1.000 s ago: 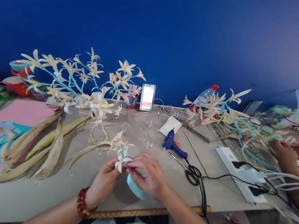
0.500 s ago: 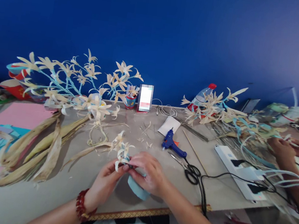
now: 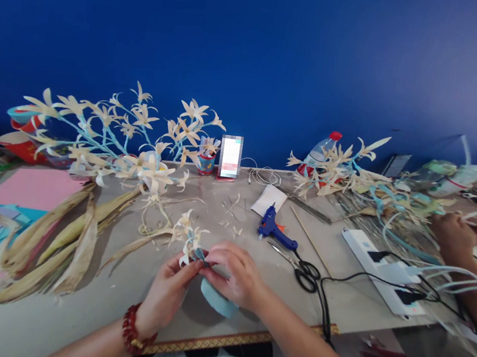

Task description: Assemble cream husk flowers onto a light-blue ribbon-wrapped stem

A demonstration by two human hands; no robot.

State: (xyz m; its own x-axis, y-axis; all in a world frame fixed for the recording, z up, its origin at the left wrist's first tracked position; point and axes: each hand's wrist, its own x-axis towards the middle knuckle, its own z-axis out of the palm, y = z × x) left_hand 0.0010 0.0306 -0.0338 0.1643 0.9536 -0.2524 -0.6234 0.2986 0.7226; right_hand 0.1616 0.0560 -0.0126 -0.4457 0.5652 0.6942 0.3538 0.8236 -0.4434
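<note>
Between my hands is a small spray of cream husk flowers (image 3: 190,236) with a bluish stem. My left hand (image 3: 172,284), with a red bead bracelet (image 3: 133,328) at the wrist, pinches the stem just under the blossoms. Close against it, my right hand (image 3: 236,278) has its fingers closed at the lower stem. A pale blue roll of tape (image 3: 217,300) shows below the right fingers; part of it is hidden by the hand, and I cannot tell how firmly it is gripped.
A blue glue gun (image 3: 276,227) and black-handled scissors (image 3: 307,275) lie right of my hands, near a white power strip (image 3: 378,273). Dried husks (image 3: 49,241) lie left, finished flower branches (image 3: 125,134) behind. At far right, another person's hands (image 3: 455,233) are working.
The flower spray has tilted slightly to the left, and its blue-wrapped stem shows more. My hands stay close together at the stem.
</note>
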